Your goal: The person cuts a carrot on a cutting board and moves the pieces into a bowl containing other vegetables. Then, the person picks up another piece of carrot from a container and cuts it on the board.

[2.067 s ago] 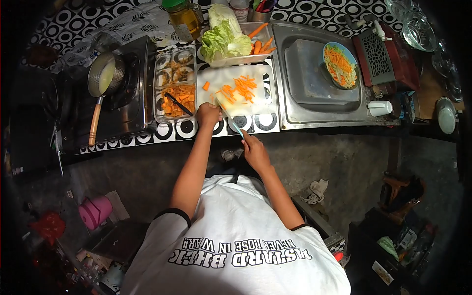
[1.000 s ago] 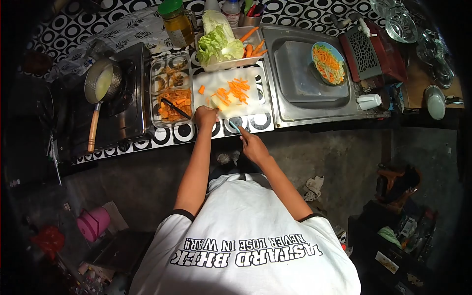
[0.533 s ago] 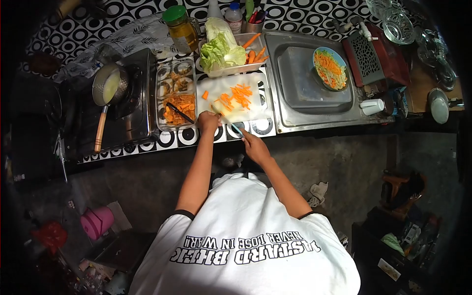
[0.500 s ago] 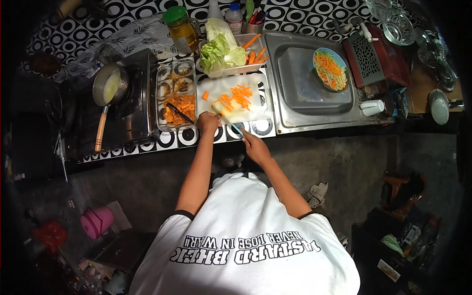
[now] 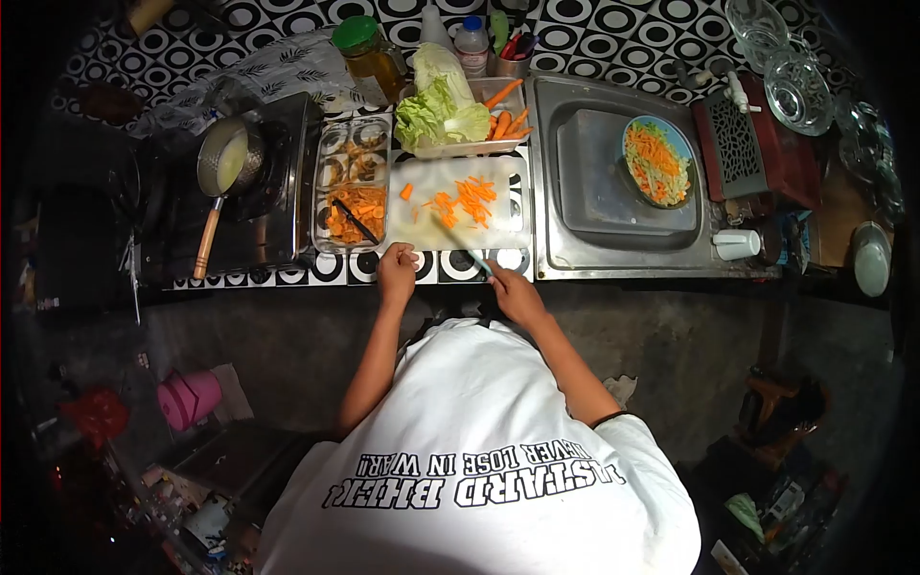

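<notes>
My right hand (image 5: 518,293) grips the pale blue handle of a knife (image 5: 479,259), its blade slanting up and left over the white cutting board (image 5: 513,216). Carrot strips (image 5: 471,198) lie in a loose pile on the board, with a short carrot piece (image 5: 406,192) apart at the left. At the board's front left corner is my left hand (image 5: 397,264), fingers curled in; whatever they may hold is hidden. Left of the board, a clear tray holds orange peelings (image 5: 353,209) with a black-handled tool (image 5: 356,222) lying across them.
Behind the board, a plastic container (image 5: 460,146) holds lettuce (image 5: 443,115) and whole carrots (image 5: 508,123). A plate of shredded vegetables (image 5: 657,161) rests on an upturned grey tub in the sink (image 5: 551,240). A saucepan (image 5: 230,158) sits on the stove at left.
My left hand has drawn back from the carrot pile toward the counter's front edge. My right hand has shifted slightly right and down with the knife. The camera view has moved a little.
</notes>
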### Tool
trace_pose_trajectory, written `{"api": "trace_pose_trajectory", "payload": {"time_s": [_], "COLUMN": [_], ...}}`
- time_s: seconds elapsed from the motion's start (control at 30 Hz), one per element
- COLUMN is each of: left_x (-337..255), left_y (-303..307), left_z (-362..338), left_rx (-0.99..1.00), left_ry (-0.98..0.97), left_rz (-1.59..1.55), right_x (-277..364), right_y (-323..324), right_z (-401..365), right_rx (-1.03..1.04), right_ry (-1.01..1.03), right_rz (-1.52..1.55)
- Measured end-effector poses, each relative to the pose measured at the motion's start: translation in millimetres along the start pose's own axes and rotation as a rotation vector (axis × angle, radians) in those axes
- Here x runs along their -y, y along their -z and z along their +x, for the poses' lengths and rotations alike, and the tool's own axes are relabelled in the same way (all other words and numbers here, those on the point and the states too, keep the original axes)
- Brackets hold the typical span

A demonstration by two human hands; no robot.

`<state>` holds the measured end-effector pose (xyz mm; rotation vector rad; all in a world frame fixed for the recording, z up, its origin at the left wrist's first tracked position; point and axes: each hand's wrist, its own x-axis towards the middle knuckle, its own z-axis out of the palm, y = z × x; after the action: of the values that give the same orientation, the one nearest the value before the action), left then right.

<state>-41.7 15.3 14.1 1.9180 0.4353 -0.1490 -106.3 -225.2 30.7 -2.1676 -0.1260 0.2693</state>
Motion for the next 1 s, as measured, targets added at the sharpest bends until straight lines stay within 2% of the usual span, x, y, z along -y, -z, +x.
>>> {"api": "trace_pose_trajectory", "payload": {"time_s": [0.07, 0.1, 0.17, 0.2, 0.23, 0.37, 0.43, 0.47, 0.63, 0.73, 0.8, 0.9, 0.93, 1.0], "left_x": [-17, -21, -31, -42, -51, -63, -70, -71, -64, -62, -63, -69, -76, -88], "left_y": [3, 1, -2, -6, -8, -24, -32, -36, -54, -55, -52, -36, -31, -20], "left_z": [-10, -8, 8, 16, 25, 71, 86, 90, 109, 113, 111, 102, 88, 64], "left_rx": [0.015, 0.006, -0.105, -0.096, -0.065, -0.145, -0.02, -0.033, -0.058, -0.082, -0.101, -0.123, -0.129, -0.149], "left_ry": [-0.12, -0.116, -0.571, -0.527, -0.522, -0.535, -0.42, -0.416, -0.325, -0.391, -0.415, -0.49, -0.484, -0.201], "left_rz": [0.068, 0.07, 0.389, 0.44, 0.446, 0.631, 0.835, 0.824, 1.055, 1.096, 1.05, 0.748, 0.749, 0.441], "right_x": [5, -1, 6, 9, 5, -3, -9, -15, -10, -17, -19, -19, -18, -22], "right_y": [17, 19, 33, 38, 39, 45, 47, 46, 68, 73, 78, 83, 84, 81], "right_z": [5, 7, 11, 12, 13, 9, 5, 4, 2, 5, 7, 9, 10, 15], "right_rx": [-0.011, -0.048, -0.008, 0.026, 0.005, -0.022, -0.04, -0.064, 0.022, -0.059, -0.014, 0.034, 0.075, 0.112], "right_ry": [-0.106, -0.038, -0.077, -0.123, -0.081, -0.092, -0.059, -0.022, -0.135, -0.045, -0.031, -0.027, -0.035, -0.015], "right_rz": [0.017, 0.019, 0.017, 0.009, 0.01, 0.023, 0.066, 0.091, 0.076, 0.104, 0.08, 0.071, 0.069, 0.064]}}
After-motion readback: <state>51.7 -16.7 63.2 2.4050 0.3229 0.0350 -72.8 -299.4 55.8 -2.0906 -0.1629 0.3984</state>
